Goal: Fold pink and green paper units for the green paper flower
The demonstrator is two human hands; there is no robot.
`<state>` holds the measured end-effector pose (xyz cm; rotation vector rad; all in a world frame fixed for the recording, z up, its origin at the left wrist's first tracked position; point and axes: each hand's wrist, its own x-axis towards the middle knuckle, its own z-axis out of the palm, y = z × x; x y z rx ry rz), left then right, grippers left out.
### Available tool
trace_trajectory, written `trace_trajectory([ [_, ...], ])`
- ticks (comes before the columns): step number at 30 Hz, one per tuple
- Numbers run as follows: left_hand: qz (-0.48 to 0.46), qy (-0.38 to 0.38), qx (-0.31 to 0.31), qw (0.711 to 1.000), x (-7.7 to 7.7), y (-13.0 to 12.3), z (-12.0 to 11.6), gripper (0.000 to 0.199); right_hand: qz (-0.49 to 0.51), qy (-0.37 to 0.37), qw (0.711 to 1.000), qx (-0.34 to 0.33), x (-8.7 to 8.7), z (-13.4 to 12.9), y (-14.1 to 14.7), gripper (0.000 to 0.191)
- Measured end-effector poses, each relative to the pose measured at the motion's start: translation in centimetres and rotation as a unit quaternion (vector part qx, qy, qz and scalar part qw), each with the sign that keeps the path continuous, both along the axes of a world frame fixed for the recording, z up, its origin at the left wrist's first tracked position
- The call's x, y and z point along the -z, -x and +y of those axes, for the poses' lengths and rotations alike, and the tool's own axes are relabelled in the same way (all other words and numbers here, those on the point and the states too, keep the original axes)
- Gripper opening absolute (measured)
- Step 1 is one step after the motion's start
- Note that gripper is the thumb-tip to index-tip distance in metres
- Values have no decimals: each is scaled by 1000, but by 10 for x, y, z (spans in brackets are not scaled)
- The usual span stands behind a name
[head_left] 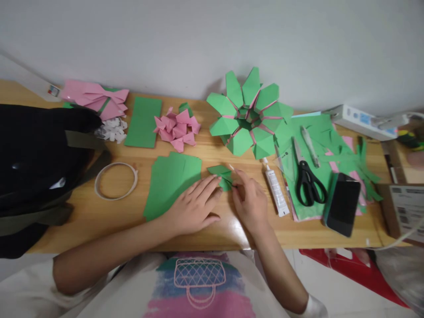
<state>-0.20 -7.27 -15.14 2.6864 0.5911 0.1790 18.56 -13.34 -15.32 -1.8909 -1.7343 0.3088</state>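
Observation:
A small folded green paper piece [221,174] lies on the wooden table [99,216] in front of me. My left hand [195,205] lies flat, palm down, with its fingertips pressing the near left part of that piece. My right hand [250,201] pinches the piece's right edge between thumb and fingers. A stack of green paper sheets [170,179] lies just left of the piece, partly under my left hand. Behind the piece stands a large green and pink folded paper flower ring [248,115].
A glue tube [275,192] lies right of my right hand, then black scissors [306,176], a pen [310,145] and a black phone [343,204] on green sheets. Pink folded pieces [177,129], a green sheet [143,121], a tape ring [115,180] and a black bag [36,163] sit left.

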Motion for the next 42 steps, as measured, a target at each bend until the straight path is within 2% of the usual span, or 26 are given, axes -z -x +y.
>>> trace_trajectory([
  [10, 15, -28, -11, 999, 4, -3, -1, 58, -55, -72, 996, -16, 4, 1, 0, 45],
  [15, 25, -31, -9, 999, 5, -2, -1, 59, -21, -95, 995, -36, 0, 1, -1, 60],
  [19, 18, -40, -4, 999, 6, -1, 0, 59, -12, -77, 994, -76, -3, 3, -6, 67],
  [23, 8, -51, -6, 999, 7, -1, 1, 58, -31, -69, 991, -112, -3, 8, -11, 64],
  [34, -22, -59, -34, 997, 10, -4, 1, 58, -15, -85, 987, -137, -7, 2, -18, 55],
  [37, -24, -58, -35, 997, 9, -4, 2, 53, 69, -53, 989, -122, -10, 0, -19, 51],
  [40, -20, -53, -35, 998, 8, -4, 2, 51, 211, 27, 974, -72, -14, 5, -22, 27],
  [42, -18, -51, -34, 998, 8, -4, 3, 50, 239, 81, 966, -62, -17, 14, -27, 15],
])
